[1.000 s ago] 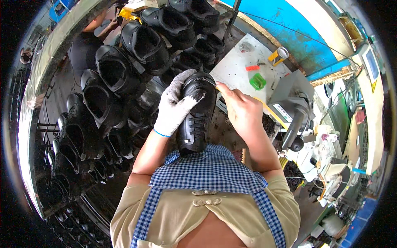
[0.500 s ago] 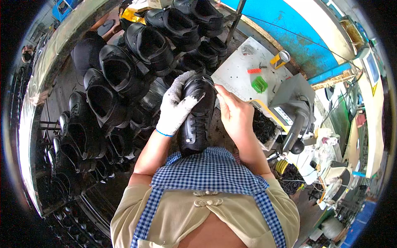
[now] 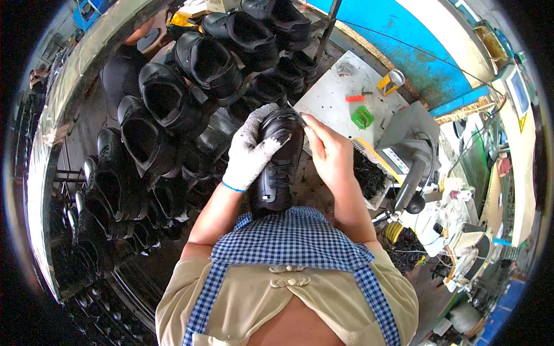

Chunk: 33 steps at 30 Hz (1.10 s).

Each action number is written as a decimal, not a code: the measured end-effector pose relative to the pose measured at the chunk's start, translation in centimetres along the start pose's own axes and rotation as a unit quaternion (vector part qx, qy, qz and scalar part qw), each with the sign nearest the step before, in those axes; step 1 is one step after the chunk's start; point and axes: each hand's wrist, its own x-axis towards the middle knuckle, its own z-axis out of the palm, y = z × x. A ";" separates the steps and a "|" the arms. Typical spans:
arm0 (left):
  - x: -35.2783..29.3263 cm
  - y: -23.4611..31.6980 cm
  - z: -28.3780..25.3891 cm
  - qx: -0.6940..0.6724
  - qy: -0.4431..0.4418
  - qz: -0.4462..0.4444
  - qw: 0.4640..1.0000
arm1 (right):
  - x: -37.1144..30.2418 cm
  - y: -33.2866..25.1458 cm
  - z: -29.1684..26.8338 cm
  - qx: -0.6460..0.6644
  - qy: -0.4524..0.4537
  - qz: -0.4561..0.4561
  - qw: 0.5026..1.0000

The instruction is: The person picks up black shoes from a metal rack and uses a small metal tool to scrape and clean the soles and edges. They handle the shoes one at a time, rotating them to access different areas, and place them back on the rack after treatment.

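Note:
A black lace-up shoe [image 3: 278,167] is held out in front of my apron, toe pointing away and heel end close to my body. My left hand [image 3: 251,151], in a white knitted glove with a blue cuff edge, is closed around the toe half of it, thumb lying across the upper. At the right side of the toe is my bare right hand [image 3: 329,147], its fingers pinched on a thin, blade-like tool [image 3: 297,113]. That tool's tip reaches the toe's edge; its exact kind is too small to tell.
Several black shoes [image 3: 210,66] stand on a rack to the left and ahead. At right, a white tabletop [image 3: 326,92] carries a green piece [image 3: 362,117], a red piece [image 3: 354,98] and a yellow can [image 3: 390,82]. Nearer are a grey machine [image 3: 412,144] and a bin of black scraps [image 3: 367,176].
The shoe and my left hand have shifted slightly toward me and to the right. My right hand stays by the toe, and the thin tool's tip now shows beyond its edge.

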 end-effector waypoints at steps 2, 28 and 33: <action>0.0 0.2 -0.3 -0.010 -0.005 -0.002 1.000 | 0.1 -0.4 -2.3 -0.031 -0.072 0.016 0.997; 0.4 0.1 0.1 0.021 -0.020 -0.010 1.000 | 1.3 -1.0 -5.1 -0.235 -0.164 -0.086 0.954; 0.5 -1.1 -0.1 0.040 0.020 0.019 0.999 | 0.5 -1.2 -3.0 -0.179 -0.099 -0.054 0.977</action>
